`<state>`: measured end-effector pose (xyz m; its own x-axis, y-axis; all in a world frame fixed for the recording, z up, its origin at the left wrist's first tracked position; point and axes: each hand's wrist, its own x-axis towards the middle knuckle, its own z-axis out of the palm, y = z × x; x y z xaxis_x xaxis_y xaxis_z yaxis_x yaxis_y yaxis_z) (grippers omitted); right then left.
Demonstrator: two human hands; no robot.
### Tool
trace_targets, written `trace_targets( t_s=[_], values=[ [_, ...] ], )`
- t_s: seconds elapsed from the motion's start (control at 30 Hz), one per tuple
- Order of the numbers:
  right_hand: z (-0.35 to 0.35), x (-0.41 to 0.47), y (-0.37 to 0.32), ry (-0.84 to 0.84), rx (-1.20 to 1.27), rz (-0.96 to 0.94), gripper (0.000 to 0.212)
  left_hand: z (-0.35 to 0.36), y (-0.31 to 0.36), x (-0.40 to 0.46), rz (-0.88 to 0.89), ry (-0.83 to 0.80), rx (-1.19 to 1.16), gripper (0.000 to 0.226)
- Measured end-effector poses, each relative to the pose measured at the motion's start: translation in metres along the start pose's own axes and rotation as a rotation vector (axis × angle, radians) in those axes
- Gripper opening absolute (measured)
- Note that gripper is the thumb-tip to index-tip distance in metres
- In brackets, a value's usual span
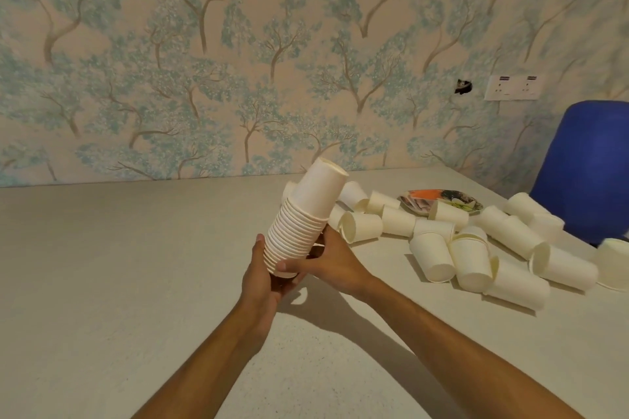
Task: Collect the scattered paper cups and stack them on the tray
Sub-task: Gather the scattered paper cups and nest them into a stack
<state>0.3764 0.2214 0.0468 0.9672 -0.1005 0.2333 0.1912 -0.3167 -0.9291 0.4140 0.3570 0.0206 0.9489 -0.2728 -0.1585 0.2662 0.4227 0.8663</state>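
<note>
A tall stack of white paper cups [306,214], nested upside down and tilted to the right, is held above the table in both hands. My left hand [260,277] cups its lower end from the left and underneath. My right hand [328,260] grips the lower end from the right, thumb across the front. Several loose white paper cups [469,248] lie scattered on their sides on the right part of the table. Behind them sits a small patterned tray [413,199], partly hidden by cups.
The beige table [136,265] runs up to a wall with tree-pattern wallpaper. A blue chair [585,167] stands at the table's right edge. A white socket plate [514,88] is on the wall above it.
</note>
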Motion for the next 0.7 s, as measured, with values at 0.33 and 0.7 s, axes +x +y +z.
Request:
trace_targets(
  t_s=[0.33, 0.7],
  values=[
    [-0.092, -0.017, -0.004, 0.278, -0.201, 0.022, 0.086, 0.088, -0.011, 0.001, -0.042, -0.256, 0.173, 0.052],
    [-0.209, -0.006, 0.01, 0.408, -0.209, -0.017, 0.069, 0.207, -0.039, 0.026, -0.044, -0.356, 0.245, 0.054]
  ],
)
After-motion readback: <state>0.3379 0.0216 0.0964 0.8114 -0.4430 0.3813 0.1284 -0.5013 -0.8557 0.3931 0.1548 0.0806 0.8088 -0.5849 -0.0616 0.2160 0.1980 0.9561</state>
